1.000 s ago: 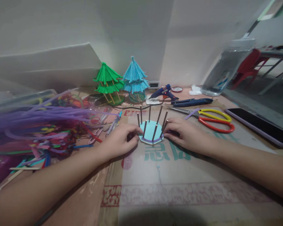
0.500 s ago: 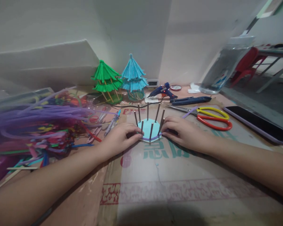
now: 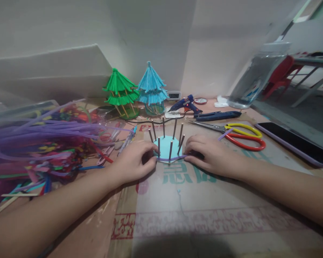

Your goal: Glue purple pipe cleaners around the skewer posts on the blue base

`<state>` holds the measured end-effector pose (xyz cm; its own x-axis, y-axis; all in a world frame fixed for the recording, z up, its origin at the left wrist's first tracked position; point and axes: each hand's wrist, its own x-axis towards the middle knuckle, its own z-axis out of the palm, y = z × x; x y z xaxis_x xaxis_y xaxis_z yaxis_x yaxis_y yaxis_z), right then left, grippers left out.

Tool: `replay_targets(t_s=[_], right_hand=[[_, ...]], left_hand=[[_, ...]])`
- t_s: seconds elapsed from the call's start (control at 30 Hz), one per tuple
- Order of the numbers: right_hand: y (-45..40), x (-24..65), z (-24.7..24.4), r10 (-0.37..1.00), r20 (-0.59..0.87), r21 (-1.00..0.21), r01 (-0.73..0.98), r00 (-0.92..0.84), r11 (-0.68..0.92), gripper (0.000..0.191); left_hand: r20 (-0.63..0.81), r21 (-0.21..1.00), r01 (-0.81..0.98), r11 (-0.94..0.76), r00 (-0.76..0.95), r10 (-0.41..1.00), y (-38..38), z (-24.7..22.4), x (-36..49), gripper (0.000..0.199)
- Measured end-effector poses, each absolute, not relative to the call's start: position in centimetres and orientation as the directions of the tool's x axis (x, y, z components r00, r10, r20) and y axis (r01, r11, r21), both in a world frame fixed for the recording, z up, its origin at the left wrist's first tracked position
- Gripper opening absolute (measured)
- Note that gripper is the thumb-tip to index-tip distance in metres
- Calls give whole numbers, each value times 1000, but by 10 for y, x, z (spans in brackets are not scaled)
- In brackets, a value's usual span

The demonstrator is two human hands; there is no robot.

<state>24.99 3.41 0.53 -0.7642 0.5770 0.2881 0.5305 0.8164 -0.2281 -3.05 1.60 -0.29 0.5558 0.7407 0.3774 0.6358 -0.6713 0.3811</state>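
Observation:
A light-blue base (image 3: 165, 145) with several upright brown sticks (image 3: 170, 152) lies on the board before me. A purple pipe cleaner (image 3: 174, 158) runs along its near edge, outside the front stick. My left hand (image 3: 134, 159) is closed at the base's left edge, thumb and forefinger on either side of the rim. My right hand (image 3: 212, 154) pinches the pipe cleaner just off the base's right side. Behind that hand a purple end sticks out near the scissors (image 3: 242, 136). The finger pads of both hands are partly hidden.
Green (image 3: 121, 93) and blue (image 3: 152, 87) pagoda-like models stand at the back. A glue gun (image 3: 184, 104), dark-blue tool (image 3: 218, 115), phone (image 3: 296, 143) and clear plastic container (image 3: 258, 75) lie right of them. Purple pipe cleaners (image 3: 43, 132) heap at left.
The base has shifted slightly left and turned a little. My left thumb has moved left, and the pipe cleaner's right part now stands slightly off the base, drawn toward my right hand.

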Motion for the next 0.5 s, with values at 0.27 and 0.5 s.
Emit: replay_targets(t_s=[0.27, 0.5], right_hand=[[38, 253, 7, 520, 335, -54, 535, -786, 843, 24], [57, 278, 53, 816, 258, -23, 841, -517, 540, 29]], left_hand=[[321, 358, 658, -663, 580, 749, 12, -1, -28, 11], [333, 363, 680, -637, 544, 770, 15, -5, -29, 19]])
